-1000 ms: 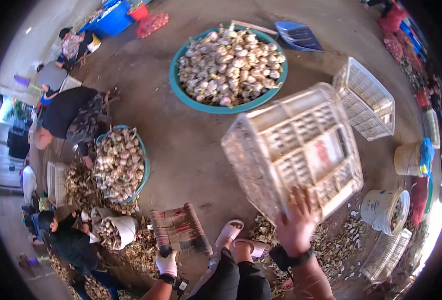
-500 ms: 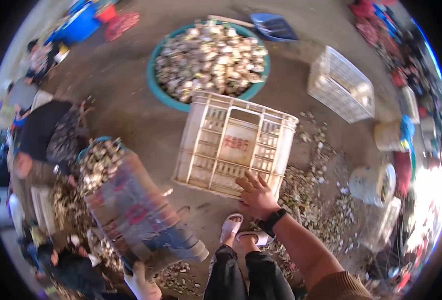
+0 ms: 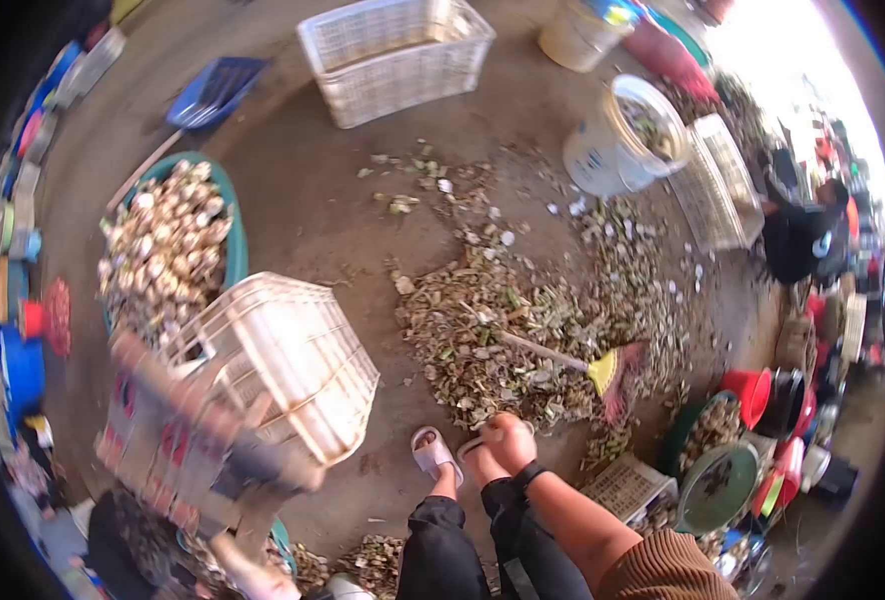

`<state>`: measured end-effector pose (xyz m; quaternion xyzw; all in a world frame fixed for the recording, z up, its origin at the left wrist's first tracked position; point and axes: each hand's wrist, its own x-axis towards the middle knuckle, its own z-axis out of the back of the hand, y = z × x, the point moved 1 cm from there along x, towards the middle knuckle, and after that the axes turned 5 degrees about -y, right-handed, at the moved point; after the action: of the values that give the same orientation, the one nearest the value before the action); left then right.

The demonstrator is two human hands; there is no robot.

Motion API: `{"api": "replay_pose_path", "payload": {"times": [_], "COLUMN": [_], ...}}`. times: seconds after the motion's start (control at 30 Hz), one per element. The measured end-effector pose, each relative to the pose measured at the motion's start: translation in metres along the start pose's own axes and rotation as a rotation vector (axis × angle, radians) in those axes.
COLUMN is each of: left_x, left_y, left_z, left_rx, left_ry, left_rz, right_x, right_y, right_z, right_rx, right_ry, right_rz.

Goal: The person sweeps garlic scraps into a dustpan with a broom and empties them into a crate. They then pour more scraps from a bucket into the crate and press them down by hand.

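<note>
My left hand [image 3: 235, 562], blurred at the lower left, grips the near end of a worn stool-like wooden piece [image 3: 168, 440] with red patterned strips. That piece overlaps the near side of a tilted white plastic crate [image 3: 298, 355]. Beyond them is a teal tub [image 3: 235, 235] heaped with pale bulbs [image 3: 168, 235] that look like garlic. My right hand [image 3: 509, 444] is curled in a loose fist above my right foot, apart from the crate, with nothing visible in it.
Plant scraps [image 3: 503, 320] cover the floor ahead, a yellow-headed broom [image 3: 605, 372] across them. Farther off are a white crate [image 3: 398, 70], a white bucket [image 3: 623, 140] and a blue scoop [image 3: 218, 90]. A person [image 3: 808, 235] is at the right, another [image 3: 128, 540] at the lower left.
The view has turned right, so the tub and near crate appear farther left. My right hand has come off the crate and closed. The wooden piece now overlaps the crate.
</note>
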<state>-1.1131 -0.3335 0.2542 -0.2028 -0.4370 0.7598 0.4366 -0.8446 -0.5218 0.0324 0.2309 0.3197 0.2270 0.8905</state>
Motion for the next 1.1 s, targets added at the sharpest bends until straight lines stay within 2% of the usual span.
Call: {"api": "replay_pose_path", "payload": {"times": [0.03, 0.1, 0.2, 0.27, 0.33, 0.37, 0.4, 0.43, 0.5, 0.53, 0.57, 0.6, 0.63, 0.7, 0.73, 0.77, 0.8, 0.83, 0.9, 0.97, 1.03, 1.1], "left_x": [-0.009, -0.035, -0.082, -0.112, -0.129, -0.135, -0.140, -0.145, -0.188, -0.219, -0.243, -0.254, -0.266, -0.334, -0.365, -0.392, -0.416, -0.437, -0.433, -0.423, -0.403, -0.400], "left_y": [-0.002, -0.002, 0.022, 0.050, 0.082, 0.095, 0.106, 0.119, 0.106, 0.099, 0.092, 0.104, 0.113, 0.085, 0.081, 0.083, 0.085, 0.092, 0.164, 0.154, 0.142, 0.098], "left_z": [-0.003, -0.006, -0.013, -0.021, -0.040, -0.059, -0.089, -0.113, -0.199, -0.234, -0.256, -0.276, -0.295, -0.318, -0.325, -0.327, -0.320, -0.309, -0.267, -0.226, -0.195, -0.175], "left_rx": [0.039, 0.097, 0.170, 0.259, 0.366, 0.396, 0.384, 0.330, 0.276, 0.299, 0.327, 0.371, 0.398, 0.450, 0.558, 0.670, 0.973, 1.292, 0.795, 0.796, 0.803, 1.153], "left_ry": [-0.011, 0.002, 0.217, 0.475, 0.786, 0.971, 1.173, 1.343, 1.192, 1.197, 1.191, 1.281, 1.368, 1.436, 1.572, 1.700, 1.914, 2.082, 2.463, 2.430, 2.527, 2.554], "left_rz": [-0.065, -0.150, -0.106, -0.020, -0.052, -0.158, -0.365, -0.531, -0.086, -0.125, -0.163, -0.410, -0.664, -1.245, -1.328, -1.421, -1.222, -0.981, -0.106, -0.369, -0.448, -0.646], "right_x": [0.010, 0.034, 0.092, 0.143, 0.183, 0.210, 0.239, 0.246, 0.277, 0.267, 0.245, 0.224, 0.205, 0.146, 0.111, 0.084, 0.060, 0.035, -0.012, -0.054, -0.094, -0.131], "right_y": [-0.035, -0.103, -0.203, -0.234, -0.234, -0.261, -0.300, -0.287, -0.345, -0.335, -0.302, -0.283, -0.274, -0.252, -0.232, -0.232, -0.235, -0.229, -0.232, -0.225, -0.204, -0.202], "right_z": [0.007, 0.008, -0.036, -0.054, -0.047, -0.076, -0.113, -0.089, -0.152, -0.136, -0.096, -0.077, -0.075, -0.054, -0.022, -0.015, -0.015, 0.003, 0.020, 0.024, 0.035, 0.021], "right_rx": [0.025, 0.082, 0.469, 0.675, 0.885, 0.942, 0.710, 0.824, 0.907, 0.860, 0.877, 0.849, 0.996, 0.959, 1.037, 1.069, 1.140, 1.440, 1.571, 1.534, 1.430, 1.708], "right_ry": [0.034, -0.068, -0.223, -0.197, -0.242, -0.391, -0.433, -0.292, -0.455, -0.517, -0.573, -0.594, -0.721, -0.865, -0.856, -0.885, -0.953, -0.884, -0.833, -0.773, -0.666, -0.735], "right_rz": [-0.227, -0.395, -0.472, -0.565, -0.655, -0.581, -0.683, -0.772, -0.807, -0.692, -0.809, -0.798, -0.709, -0.641, -0.695, -0.629, -0.642, -0.728, -0.781, -0.792, -0.848, -1.113]}}
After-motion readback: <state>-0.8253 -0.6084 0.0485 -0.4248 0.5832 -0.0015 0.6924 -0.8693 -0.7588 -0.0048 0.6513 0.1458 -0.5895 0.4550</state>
